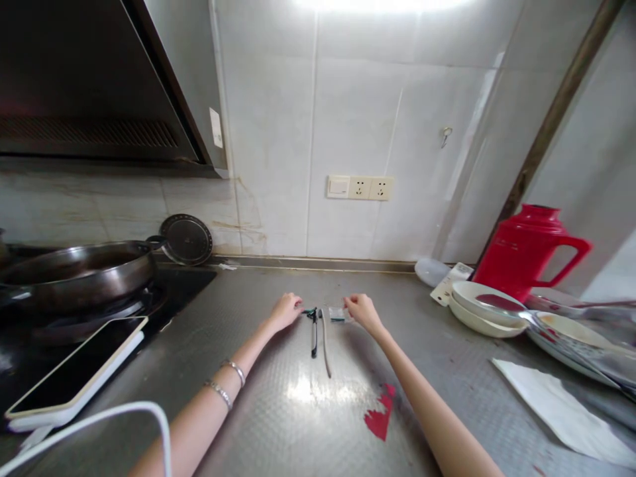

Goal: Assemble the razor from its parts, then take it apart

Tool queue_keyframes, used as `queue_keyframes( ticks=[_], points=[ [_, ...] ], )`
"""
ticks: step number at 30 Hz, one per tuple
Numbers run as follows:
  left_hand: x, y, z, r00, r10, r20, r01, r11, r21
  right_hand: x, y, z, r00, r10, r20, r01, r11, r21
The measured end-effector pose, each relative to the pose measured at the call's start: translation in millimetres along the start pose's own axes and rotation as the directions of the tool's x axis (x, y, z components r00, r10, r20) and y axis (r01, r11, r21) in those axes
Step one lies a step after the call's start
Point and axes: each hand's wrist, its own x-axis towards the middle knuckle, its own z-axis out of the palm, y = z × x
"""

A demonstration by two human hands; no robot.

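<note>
My left hand [287, 311] is closed, its fingertips at the left end of a small black and green thing [310, 313] whose kind I cannot make out. A thin black stick-like piece [314, 338] runs down from that thing towards me. Just right of it lies a slim greyish-brown cord-like strip [326, 348] with a dark upper end. My right hand [362, 310] pinches the right edge of a small clear plastic bag [337, 315], which lies flat on the metal counter [268, 411] and has a dark green line along its lower part.
A torn red scrap [380, 412] lies between my forearms. To the left are a steel pan [84, 271] on the stove and a phone [74, 374] with a white cable [114, 409]. A red thermos [529, 252], stacked bowls [484, 321] and a white paper sheet [559, 411] are right.
</note>
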Motion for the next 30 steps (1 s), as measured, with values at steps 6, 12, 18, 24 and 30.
queue_keyframes(
  ticks=[6,12,18,24,30],
  points=[
    [0.2,-14.1,5.7,0.996,0.059,0.069,-0.063,0.997,0.046,2.5,15.7,-2.4,0.999,0.013,-0.038,-0.014,0.999,-0.035],
    [-0.5,-17.5,7.5,0.994,0.090,0.057,-0.092,0.995,0.032,3.4,22.6,-2.5,0.998,0.008,-0.064,-0.010,0.999,-0.033],
    [1.6,-15.8,6.9,0.986,0.138,0.091,-0.146,0.986,0.085,4.0,24.5,-1.5,0.997,0.005,-0.079,-0.010,0.998,-0.059],
    [0.8,-11.4,-1.2,0.983,0.173,0.059,-0.179,0.976,0.126,2.7,24.6,-2.0,0.998,0.001,-0.064,-0.003,1.000,-0.025],
    [3.1,8.8,-12.2,0.964,0.266,-0.031,-0.261,0.959,0.109,-1.9,14.1,0.1,0.977,-0.202,-0.071,0.204,0.979,0.029]
  ],
)
